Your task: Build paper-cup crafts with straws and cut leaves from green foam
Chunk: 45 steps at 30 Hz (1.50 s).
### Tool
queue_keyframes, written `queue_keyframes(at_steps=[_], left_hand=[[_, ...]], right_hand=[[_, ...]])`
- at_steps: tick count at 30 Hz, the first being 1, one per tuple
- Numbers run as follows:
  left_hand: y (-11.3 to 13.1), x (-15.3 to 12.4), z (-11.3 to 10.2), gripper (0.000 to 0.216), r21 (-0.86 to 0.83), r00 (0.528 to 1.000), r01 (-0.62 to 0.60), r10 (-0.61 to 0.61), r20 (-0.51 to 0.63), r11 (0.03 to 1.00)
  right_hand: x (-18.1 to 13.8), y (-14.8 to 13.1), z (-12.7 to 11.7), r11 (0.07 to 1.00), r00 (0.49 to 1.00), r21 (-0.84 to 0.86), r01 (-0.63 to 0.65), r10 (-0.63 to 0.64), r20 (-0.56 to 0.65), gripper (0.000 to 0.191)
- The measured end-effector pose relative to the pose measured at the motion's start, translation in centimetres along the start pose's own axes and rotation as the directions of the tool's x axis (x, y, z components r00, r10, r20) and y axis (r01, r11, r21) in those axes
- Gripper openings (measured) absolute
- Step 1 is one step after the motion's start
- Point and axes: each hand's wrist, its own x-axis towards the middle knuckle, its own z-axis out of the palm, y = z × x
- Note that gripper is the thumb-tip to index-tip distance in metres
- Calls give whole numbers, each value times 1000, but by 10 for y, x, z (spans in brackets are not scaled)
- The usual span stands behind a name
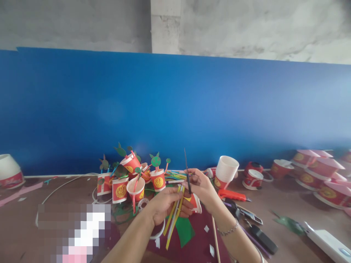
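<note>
My left hand is closed around several thin yellow and white straws, which slant down toward the table. Just right of it, my right hand pinches what look like black scissors, seen edge-on with the pointed tip upward. The fingers of both hands are close together near the straws' upper ends. Behind them, a red-and-white paper cup lies partly hidden by my hands. Below is a green paper piece on a dark red sheet.
Decorated paper cups cluster at left, with loose straws behind. Stacked white cups, an orange utility knife, a black key fob and pink-topped cups stand or lie right. A blue panel closes off the back.
</note>
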Motion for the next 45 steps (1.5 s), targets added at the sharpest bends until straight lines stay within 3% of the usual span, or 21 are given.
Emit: queue_keyframes(at_steps=[14, 27, 39, 45], left_hand=[[0, -1, 1, 20, -39, 1000, -6, 8, 31, 999], [1, 0, 1, 20, -42, 1000, 0, 0, 0, 999], [1, -3, 2, 19, -19, 1000, -4, 4, -3, 1000], [-1, 1, -3, 29, 41, 999, -43, 43, 2, 998]], right_hand=[[1, 3, 3, 1000, 999, -16, 10, -9, 43, 40], [2, 5, 5, 998, 1000, 59, -10, 10, -5, 47], [2, 4, 4, 1000, 999, 17, 4, -3, -40, 49], [4, 5, 3, 999, 1000, 26, 21, -21, -22, 49]])
